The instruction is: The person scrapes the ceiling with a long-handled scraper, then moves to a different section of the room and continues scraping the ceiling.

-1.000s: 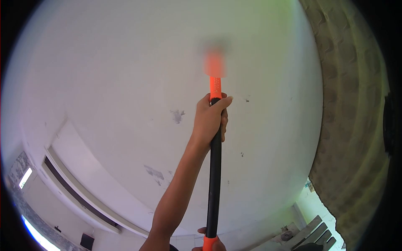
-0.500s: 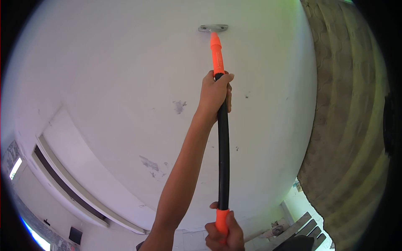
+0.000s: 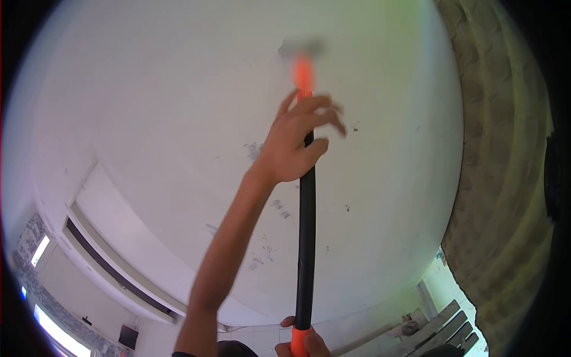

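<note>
A long-handled scraper [image 3: 306, 238] with a black pole and orange ends runs up the middle of the view. Its grey head [image 3: 302, 47], smeared by motion, overlaps the white painted surface [image 3: 178, 107]. My left hand [image 3: 297, 134] lies over the upper pole just below the orange neck. Its fingers are spread and curve loosely past the pole, not wrapped round it. At the bottom edge my right hand [image 3: 303, 344] is closed around the orange end grip, partly cut off by the frame. Grey patches [image 3: 281, 209] of bare surface show beside the pole.
A brown quilted sheet [image 3: 499, 178] hangs along the right side. Below it are dark wooden slats [image 3: 437, 327]. On the left is a white frame with a dark slot [image 3: 119, 268]. Bright windows [image 3: 59, 330] and a black box [image 3: 128, 337] show at lower left.
My left hand has loosened from the pole and spread its fingers. My right hand has moved down and slightly left with the grip. The scraper's head has blurred, and the view has shifted.
</note>
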The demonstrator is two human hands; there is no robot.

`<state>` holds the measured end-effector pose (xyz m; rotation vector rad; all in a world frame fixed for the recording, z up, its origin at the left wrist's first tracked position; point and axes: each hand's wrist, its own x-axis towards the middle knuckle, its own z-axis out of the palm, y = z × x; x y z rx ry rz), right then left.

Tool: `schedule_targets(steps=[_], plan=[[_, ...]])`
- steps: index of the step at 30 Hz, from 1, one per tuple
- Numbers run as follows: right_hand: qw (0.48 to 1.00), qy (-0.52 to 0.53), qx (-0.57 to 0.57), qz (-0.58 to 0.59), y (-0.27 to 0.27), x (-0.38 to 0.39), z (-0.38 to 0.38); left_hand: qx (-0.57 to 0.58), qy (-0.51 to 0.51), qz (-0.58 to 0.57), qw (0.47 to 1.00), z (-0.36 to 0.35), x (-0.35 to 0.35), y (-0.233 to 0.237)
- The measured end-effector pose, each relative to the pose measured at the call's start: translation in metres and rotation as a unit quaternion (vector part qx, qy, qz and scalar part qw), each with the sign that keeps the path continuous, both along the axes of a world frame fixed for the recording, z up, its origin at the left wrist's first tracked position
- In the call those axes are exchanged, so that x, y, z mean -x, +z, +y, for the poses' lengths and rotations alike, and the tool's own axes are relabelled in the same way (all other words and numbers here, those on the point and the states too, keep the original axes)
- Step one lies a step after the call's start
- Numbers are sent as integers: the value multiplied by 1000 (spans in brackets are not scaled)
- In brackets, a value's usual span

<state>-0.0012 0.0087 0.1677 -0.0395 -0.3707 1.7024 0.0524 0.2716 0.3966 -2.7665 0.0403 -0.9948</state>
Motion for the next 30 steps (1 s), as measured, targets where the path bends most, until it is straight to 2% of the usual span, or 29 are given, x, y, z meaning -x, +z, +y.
schedule_targets(steps=[5,7,10,16,21,30], plan=[[999,7,-35,23,5,1,4,-44,-91,16,995,35,-7,17],[999,-3,-39,-14,6,-3,13,-35,-149,-19,988,51,-18,18],[998,-21,-4,-58,-4,2,32,-56,-174,-38,982,61,-17,15],[998,-12,30,-58,23,2,28,-45,-165,-57,984,70,-16,16],[998,-4,43,-46,23,-12,17,-39,-142,-37,988,61,-25,10],[992,-13,29,-125,19,-56,47,-61,-164,-57,983,101,-57,12]])
